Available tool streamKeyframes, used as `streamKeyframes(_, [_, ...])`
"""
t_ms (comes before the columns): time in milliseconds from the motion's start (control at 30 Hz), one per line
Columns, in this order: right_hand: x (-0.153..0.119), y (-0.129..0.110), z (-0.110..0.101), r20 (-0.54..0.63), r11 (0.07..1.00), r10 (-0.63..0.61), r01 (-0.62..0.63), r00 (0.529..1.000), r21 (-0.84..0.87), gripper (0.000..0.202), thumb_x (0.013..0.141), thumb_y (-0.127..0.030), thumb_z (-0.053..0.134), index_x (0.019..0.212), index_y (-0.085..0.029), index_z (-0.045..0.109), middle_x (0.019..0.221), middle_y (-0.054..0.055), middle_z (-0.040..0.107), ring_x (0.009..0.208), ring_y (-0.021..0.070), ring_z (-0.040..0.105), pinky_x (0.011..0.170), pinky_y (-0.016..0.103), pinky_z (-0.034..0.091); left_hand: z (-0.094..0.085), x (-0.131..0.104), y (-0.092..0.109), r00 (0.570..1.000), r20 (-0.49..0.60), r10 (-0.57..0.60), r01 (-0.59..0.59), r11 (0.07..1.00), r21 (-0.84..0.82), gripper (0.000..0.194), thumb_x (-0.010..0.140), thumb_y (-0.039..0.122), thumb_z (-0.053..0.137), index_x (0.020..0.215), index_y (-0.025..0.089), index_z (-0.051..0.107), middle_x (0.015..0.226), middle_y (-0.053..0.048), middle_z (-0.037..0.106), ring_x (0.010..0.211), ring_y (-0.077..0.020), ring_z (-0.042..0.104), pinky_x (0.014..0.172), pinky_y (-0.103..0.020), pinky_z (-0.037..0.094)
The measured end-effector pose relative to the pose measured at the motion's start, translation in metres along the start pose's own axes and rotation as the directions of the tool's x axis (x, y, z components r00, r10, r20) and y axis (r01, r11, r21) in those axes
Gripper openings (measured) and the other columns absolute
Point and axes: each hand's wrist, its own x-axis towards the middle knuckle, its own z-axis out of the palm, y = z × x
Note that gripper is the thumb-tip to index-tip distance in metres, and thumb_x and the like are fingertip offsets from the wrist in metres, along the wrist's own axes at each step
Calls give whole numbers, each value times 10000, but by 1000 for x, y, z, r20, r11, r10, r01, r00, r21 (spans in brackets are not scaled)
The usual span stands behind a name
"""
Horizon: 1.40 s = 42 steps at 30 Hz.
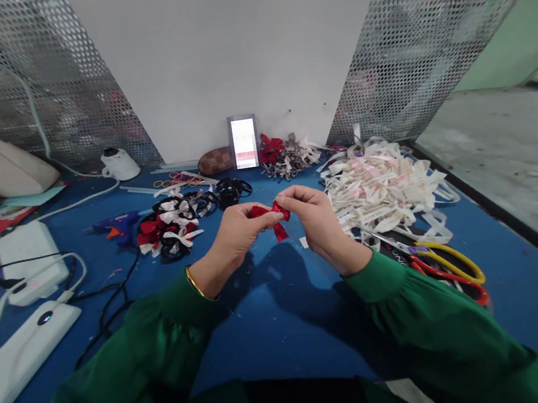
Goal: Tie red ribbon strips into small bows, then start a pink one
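A red ribbon [280, 230] is pinched between both hands above the middle of the blue table, looped like a bow, one tail hanging down. My left hand [240, 231] grips its left part between thumb and fingers. On the other side, my right hand [315, 219] pinches the upper right part with thumb and forefinger. My fingers hide some of the ribbon. Left of my hands lies a pile of black hair ties with red and white bows [169, 225]. To the right spreads a large heap of cream and white ribbon pieces [379, 182].
Scissors with yellow and red handles [451, 269] lie by my right forearm. A blue glue gun [120, 228], its cord and a white power bank [28, 355] are at left. A phone [244, 141] stands at the back beside grey and red bows [287, 155].
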Motion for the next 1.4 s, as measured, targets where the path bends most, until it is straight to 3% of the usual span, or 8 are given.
streamKeyframes(167, [0, -6, -1, 114, 995, -16, 28, 993, -100, 193, 761, -380, 701, 736, -190, 683, 633, -12, 609, 601, 126, 511, 586, 280, 406, 0, -1, -2, 999, -31, -34, 35, 998, 44, 191, 564, 307, 859, 599, 161, 741, 592, -20, 665, 592, -130, 535, 634, -275, 419])
streamKeyframes(400, [-1, 0, -1, 214, 914, -109, 182, 971, -362, 180, 767, -316, 703, 667, -183, 634, 631, -18, 572, 594, 108, 480, 552, 255, 366, -1, 1, -9, 993, 75, -87, 77, 990, 122, 180, 549, 259, 838, 668, 145, 766, 597, 2, 666, 597, -126, 535, 641, -263, 403])
streamKeyframes(567, [2, -4, -4, 201, 968, -38, 86, 979, -235, 210, 784, -350, 676, 687, -188, 583, 596, -27, 575, 540, 110, 520, 521, 251, 396, -4, 1, -2, 991, 118, -67, 49, 988, 147, 203, 635, 350, 801, 659, 152, 762, 622, -11, 689, 615, -127, 544, 637, -255, 404])
streamKeyframes(700, [4, -7, -5, 182, 971, -42, 83, 982, -223, 205, 797, -345, 659, 696, -197, 561, 564, -43, 550, 511, 100, 496, 498, 241, 370, -4, 2, -2, 994, 105, -5, -12, 988, 157, 229, 707, 383, 754, 657, 160, 770, 657, -38, 720, 654, -142, 571, 674, -264, 431])
streamKeyframes(900, [5, 4, -1, 36, 982, -55, 60, 998, -177, 177, 805, -298, 624, 694, -198, 529, 566, -58, 517, 499, 77, 448, 484, 221, 346, 2, 0, -9, 997, 77, 6, -12, 997, 77, 237, 699, 377, 756, 606, 160, 744, 623, -36, 696, 633, -136, 555, 675, -265, 436])
streamKeyframes(1133, [-7, 7, 12, -96, 991, 68, -56, 993, 123, 242, 757, -355, 695, 681, -196, 528, 574, -57, 526, 484, 73, 473, 468, 215, 400, 6, -3, -12, 996, 52, 76, -80, 994, 72, 237, 710, 372, 752, 609, 158, 738, 609, -30, 680, 631, -139, 554, 683, -271, 435])
streamKeyframes(1267, [-5, 4, 10, -59, 980, 120, -108, 991, 169, 345, 715, -453, 761, 678, -200, 529, 544, -68, 520, 430, 71, 468, 430, 216, 401, 6, -2, -14, 997, 38, 73, -74, 996, 52, 240, 713, 371, 750, 597, 163, 724, 607, -23, 670, 635, -136, 548, 687, -268, 433])
streamKeyframes(1400, [5, -4, -1, 90, 974, 172, -184, 981, 133, 381, 690, -528, 780, 714, -178, 630, 618, -24, 613, 510, 82, 537, 474, 210, 427, 6, -2, -11, 997, 43, 65, -68, 994, 90, 256, 729, 361, 733, 567, 166, 698, 607, -15, 654, 639, -133, 541, 683, -262, 426])
